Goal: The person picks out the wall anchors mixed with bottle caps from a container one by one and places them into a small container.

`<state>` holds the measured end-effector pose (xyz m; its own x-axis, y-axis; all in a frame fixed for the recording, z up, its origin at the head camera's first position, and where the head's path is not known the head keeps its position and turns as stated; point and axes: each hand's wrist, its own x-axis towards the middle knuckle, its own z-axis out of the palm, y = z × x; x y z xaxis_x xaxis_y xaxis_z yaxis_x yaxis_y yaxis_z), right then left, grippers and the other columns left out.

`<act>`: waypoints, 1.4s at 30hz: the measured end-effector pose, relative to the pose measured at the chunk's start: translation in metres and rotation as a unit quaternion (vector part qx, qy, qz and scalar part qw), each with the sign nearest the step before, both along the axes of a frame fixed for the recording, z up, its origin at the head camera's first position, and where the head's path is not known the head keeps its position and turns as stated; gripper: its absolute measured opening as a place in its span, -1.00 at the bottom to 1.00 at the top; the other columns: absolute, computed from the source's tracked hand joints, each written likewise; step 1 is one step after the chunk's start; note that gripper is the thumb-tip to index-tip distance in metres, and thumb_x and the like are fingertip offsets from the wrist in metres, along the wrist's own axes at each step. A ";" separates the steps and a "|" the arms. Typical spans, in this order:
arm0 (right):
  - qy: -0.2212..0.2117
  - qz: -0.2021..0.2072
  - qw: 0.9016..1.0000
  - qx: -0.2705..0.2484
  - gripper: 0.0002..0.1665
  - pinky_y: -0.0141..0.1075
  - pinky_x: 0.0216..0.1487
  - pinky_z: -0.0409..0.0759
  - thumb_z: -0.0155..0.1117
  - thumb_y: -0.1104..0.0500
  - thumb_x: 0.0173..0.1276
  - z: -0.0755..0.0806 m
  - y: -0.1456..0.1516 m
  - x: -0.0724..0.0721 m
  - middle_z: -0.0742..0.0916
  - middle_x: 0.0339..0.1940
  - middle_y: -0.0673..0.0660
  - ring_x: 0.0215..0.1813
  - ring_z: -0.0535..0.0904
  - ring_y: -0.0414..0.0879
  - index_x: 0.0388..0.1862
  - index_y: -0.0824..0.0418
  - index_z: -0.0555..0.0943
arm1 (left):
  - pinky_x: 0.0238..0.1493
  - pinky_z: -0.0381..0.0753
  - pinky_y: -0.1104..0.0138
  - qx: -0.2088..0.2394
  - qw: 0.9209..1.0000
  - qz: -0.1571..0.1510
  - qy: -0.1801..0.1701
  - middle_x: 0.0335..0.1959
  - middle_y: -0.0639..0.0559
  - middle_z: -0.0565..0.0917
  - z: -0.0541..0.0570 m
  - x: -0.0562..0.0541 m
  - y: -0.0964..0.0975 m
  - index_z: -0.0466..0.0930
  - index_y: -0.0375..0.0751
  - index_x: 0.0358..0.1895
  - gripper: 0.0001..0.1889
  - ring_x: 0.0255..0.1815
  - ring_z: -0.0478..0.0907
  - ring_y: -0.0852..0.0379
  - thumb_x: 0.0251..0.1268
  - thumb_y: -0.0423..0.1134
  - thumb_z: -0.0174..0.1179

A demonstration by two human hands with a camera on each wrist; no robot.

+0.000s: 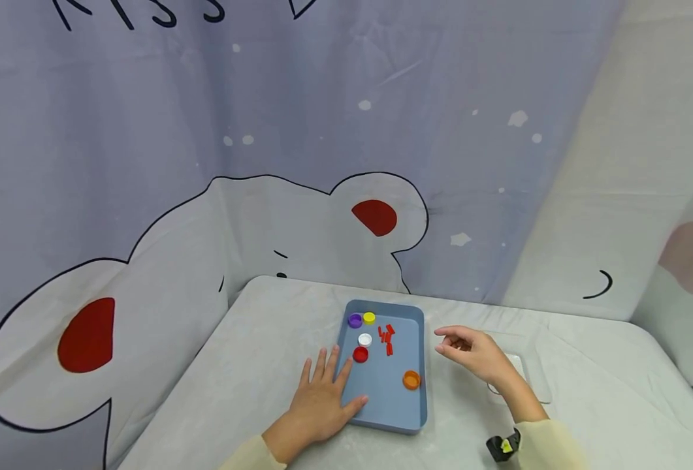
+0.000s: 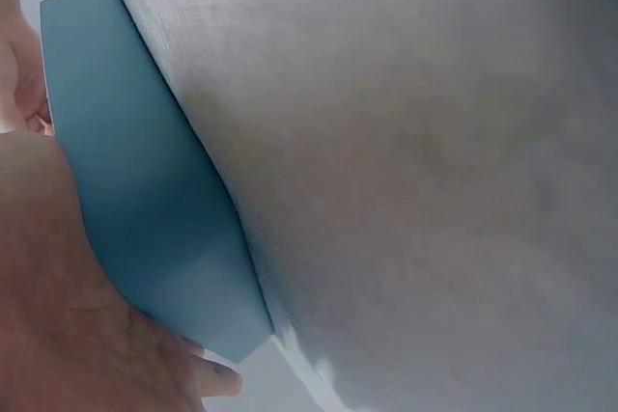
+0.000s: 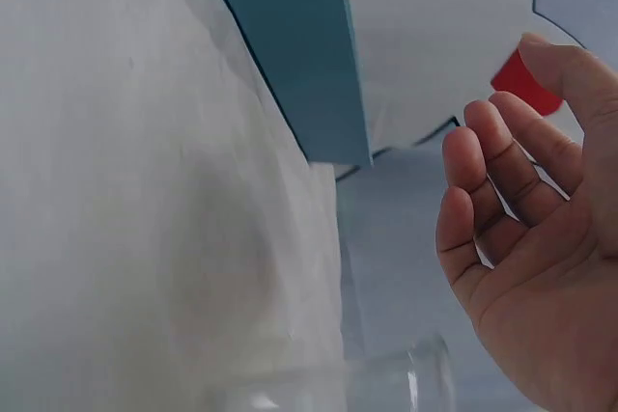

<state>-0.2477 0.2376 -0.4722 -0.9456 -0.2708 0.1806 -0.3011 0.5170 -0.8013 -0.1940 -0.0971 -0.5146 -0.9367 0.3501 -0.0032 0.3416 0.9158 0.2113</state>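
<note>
While the left hand, with fingers straight and spread, lies across the left rim of the blue-grey rectangular tray, gripping nothing, the right hand, its fingers loosely bent and holding nothing, hangs just beyond the tray's right side. The tray lies between both hands, its long axis pointing away from the person; inside, the red round cap is nearer the left hand, the orange round cap nearer the right. Thin red strips lie in the tray's far half, and a transparent container stands to its right.
</note>
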 end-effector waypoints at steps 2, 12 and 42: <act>-0.005 0.005 1.000 -0.002 -0.54 -0.37 -0.26 0.58 0.45 0.07 0.35 -0.003 -0.006 -0.003 0.71 -0.28 0.03 -0.28 0.59 -0.21 0.14 0.27 0.68 | 0.53 -0.19 -0.28 -0.003 1.000 0.000 -0.005 0.66 -0.22 -0.03 -0.001 0.001 0.000 0.15 -0.04 0.61 -0.14 0.65 -0.17 -0.31 0.45 0.45 -0.19; 0.012 0.033 0.999 0.004 -0.55 -0.38 -0.22 0.59 0.45 0.08 0.35 -0.017 -0.029 -0.017 0.71 -0.26 -0.02 -0.26 0.58 -0.22 0.12 0.31 0.69 | 0.53 -0.18 -0.27 -0.002 1.000 0.003 -0.005 0.66 -0.20 -0.02 -0.001 0.003 -0.002 0.15 -0.03 0.61 -0.13 0.65 -0.15 -0.30 0.43 0.46 -0.21; 0.027 0.050 0.994 0.092 -0.69 -0.33 -0.18 0.57 0.49 0.13 0.30 -0.030 -0.072 -0.044 0.67 -0.36 -0.10 -0.26 0.53 -0.17 -0.03 0.24 0.74 | 0.53 -0.18 -0.27 -0.020 1.000 0.006 -0.017 0.67 -0.19 -0.04 0.000 -0.001 0.001 0.15 0.00 0.61 -0.11 0.66 -0.17 -0.27 0.41 0.51 -0.27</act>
